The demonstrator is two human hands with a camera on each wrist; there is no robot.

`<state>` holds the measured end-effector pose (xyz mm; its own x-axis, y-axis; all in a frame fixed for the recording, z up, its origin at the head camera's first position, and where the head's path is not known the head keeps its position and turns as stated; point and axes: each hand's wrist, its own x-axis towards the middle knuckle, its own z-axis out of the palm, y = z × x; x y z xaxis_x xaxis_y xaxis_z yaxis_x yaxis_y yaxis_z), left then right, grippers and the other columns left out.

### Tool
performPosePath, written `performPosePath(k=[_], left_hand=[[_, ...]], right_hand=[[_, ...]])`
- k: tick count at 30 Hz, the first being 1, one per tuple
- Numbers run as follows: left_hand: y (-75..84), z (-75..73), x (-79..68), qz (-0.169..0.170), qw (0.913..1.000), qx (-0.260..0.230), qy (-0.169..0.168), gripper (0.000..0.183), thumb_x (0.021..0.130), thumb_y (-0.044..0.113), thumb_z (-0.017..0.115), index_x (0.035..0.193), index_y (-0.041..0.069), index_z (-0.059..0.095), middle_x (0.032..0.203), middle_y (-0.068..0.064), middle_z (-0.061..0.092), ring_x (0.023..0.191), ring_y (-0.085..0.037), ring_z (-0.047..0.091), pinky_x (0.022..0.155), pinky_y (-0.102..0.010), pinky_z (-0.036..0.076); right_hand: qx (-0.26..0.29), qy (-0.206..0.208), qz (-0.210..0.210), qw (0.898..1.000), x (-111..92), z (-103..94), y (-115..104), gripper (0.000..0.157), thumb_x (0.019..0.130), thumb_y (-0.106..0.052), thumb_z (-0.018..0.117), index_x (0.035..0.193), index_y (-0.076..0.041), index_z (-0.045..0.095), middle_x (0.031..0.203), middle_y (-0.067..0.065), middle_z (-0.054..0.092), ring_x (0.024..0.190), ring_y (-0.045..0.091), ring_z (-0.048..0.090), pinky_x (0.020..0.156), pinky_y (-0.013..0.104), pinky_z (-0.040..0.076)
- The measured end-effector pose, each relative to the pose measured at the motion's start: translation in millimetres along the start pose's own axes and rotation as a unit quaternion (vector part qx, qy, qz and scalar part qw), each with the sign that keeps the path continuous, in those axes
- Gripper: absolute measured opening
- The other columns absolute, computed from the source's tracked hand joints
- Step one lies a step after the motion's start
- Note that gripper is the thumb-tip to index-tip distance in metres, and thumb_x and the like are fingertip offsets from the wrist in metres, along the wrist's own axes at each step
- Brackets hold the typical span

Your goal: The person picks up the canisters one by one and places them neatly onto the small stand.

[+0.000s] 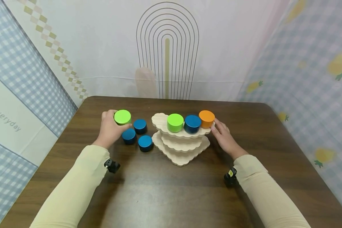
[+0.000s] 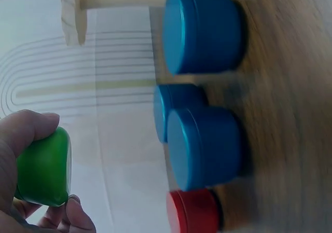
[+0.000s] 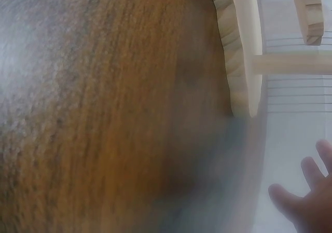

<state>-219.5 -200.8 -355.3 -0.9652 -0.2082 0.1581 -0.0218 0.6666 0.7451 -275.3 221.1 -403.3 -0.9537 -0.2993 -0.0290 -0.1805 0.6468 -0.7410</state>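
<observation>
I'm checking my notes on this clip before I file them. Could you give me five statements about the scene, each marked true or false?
1. The left hand holds a green tin. True.
2. An orange tin stands on the top tier of the wooden stand. True.
3. The right hand is holding up a blue tin. False: it holds no tin and is at the right end of the wooden stand, beside the orange tin.
4. A red tin shows in the left wrist view. True.
5. The tins between the left hand and the wooden stand are all orange. False: three blue tins stand there on the table.
</observation>
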Motion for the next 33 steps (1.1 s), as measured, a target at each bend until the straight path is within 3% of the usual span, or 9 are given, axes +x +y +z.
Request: performPosePath(k=[16,33], left_hand=[[39.5,26.2,5.6,0.005,0.9989,-0.025,-0.038,0.065,0.079,0.02,0.078,0.128,-0.004,0.042,0.129,-0.022,0.036,0.114,-0.035,0.042,0.097,-0.051,0.041],[65.1,46.7,5.9,0.022,0.9971,-0.027,-0.068,0.063,0.079,0.019,0.075,0.128,-0.002,0.042,0.127,-0.02,0.038,0.113,-0.033,0.045,0.098,-0.048,0.041]], right_hand=[[0.008,-0.007,-0.004,1.0,1.1,-0.6,0.6,0.07,0.102,-0.053,0.025,0.156,-0.014,0.006,0.158,0.022,0.005,0.143,0.044,0.004,0.106,0.072,0.01],[0.02,-0.004,-0.013,1.0,-0.1,1.8,0.1,0.069,0.102,-0.053,0.025,0.156,-0.014,0.007,0.159,0.021,0.005,0.143,0.043,0.004,0.106,0.072,0.01]])
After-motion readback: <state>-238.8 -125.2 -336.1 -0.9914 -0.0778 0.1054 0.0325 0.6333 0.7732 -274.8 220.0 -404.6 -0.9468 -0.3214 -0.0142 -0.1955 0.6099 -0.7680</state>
